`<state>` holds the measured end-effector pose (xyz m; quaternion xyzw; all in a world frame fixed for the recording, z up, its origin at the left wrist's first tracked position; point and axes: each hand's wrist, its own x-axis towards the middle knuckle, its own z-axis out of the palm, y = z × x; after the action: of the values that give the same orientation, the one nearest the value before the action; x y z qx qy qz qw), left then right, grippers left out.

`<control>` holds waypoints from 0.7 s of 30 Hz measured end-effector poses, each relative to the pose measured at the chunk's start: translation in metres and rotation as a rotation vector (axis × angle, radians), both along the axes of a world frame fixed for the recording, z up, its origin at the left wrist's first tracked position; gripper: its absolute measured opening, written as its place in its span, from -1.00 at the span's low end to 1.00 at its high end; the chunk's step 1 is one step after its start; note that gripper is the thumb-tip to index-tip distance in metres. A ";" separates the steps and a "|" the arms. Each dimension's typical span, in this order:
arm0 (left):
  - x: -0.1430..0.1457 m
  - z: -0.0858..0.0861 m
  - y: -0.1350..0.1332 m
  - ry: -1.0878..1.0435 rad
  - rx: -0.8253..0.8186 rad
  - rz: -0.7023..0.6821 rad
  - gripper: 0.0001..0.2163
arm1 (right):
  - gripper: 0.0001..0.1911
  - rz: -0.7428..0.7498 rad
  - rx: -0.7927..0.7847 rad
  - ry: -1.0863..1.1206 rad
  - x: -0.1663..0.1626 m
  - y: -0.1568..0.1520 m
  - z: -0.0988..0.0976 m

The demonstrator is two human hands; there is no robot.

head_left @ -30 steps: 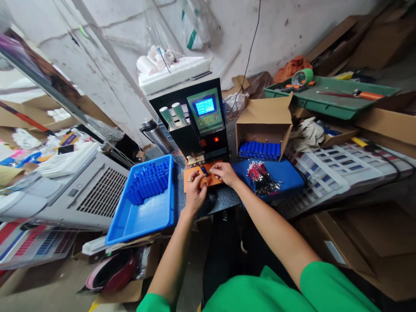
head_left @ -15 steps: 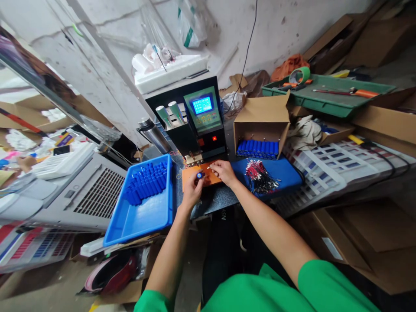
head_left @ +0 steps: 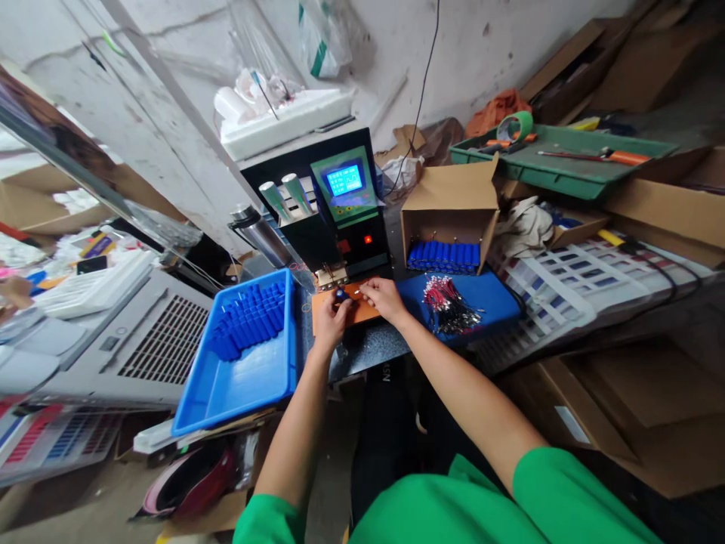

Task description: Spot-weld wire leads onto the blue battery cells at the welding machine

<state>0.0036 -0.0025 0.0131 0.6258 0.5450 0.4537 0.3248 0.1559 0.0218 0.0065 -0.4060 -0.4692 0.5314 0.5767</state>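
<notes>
Cylinder [head_left: 340, 295] with a blue wrap is resting in the left hand [head_left: 330, 321], over the orange plate [head_left: 362, 311] and just in front of the metal tips [head_left: 333, 279] of the black machine [head_left: 309, 240]; whether it is touching either is not clear. The left hand's grip is closing around the piece, fingers and thumb bearing on its side, while the right hand [head_left: 385, 300] is keeping a narrow pinch on a small pale piece [head_left: 358, 292], too small to identify, near the cylinder but apart from it. Work on this one unit is apparently proceeding, neither piece lying set aside; whether any join is being made or already exists cannot be told. Many blue cylinders [head_left: 249, 321] are standing in rows in the blue tray [head_left: 235, 397] at the person's left, and more, the boxed cylinders [head_left: 445, 255], are filling the bottom of the cardboard box [head_left: 450, 189] beyond the right hand; which group is finished and which is waiting remains uncertain. A bundle of red and black wires [head_left: 447, 306] is lying on the blue pad [head_left: 498, 298], seemingly leaving much to do. The held cylinder's end is apparently facing up toward the camera, its long axis strongly foreshortened, the exact tilt escaping view.
</notes>
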 end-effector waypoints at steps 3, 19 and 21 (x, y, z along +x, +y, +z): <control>0.002 -0.003 0.000 0.009 0.008 0.036 -0.64 | -0.72 -0.026 -0.010 -0.002 -0.001 0.001 0.000; 0.000 -0.015 -0.001 0.141 0.077 0.124 -0.71 | -0.71 -0.006 -0.066 -0.008 -0.020 0.002 0.015; 0.000 -0.015 -0.002 0.162 0.091 0.129 -0.72 | -0.71 -0.015 -0.026 -0.107 -0.024 0.004 0.013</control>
<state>0.0036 -0.0041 -0.0017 0.6383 0.5872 0.4460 0.2211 0.1320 0.0259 0.0195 -0.4447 -0.4893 0.5106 0.5496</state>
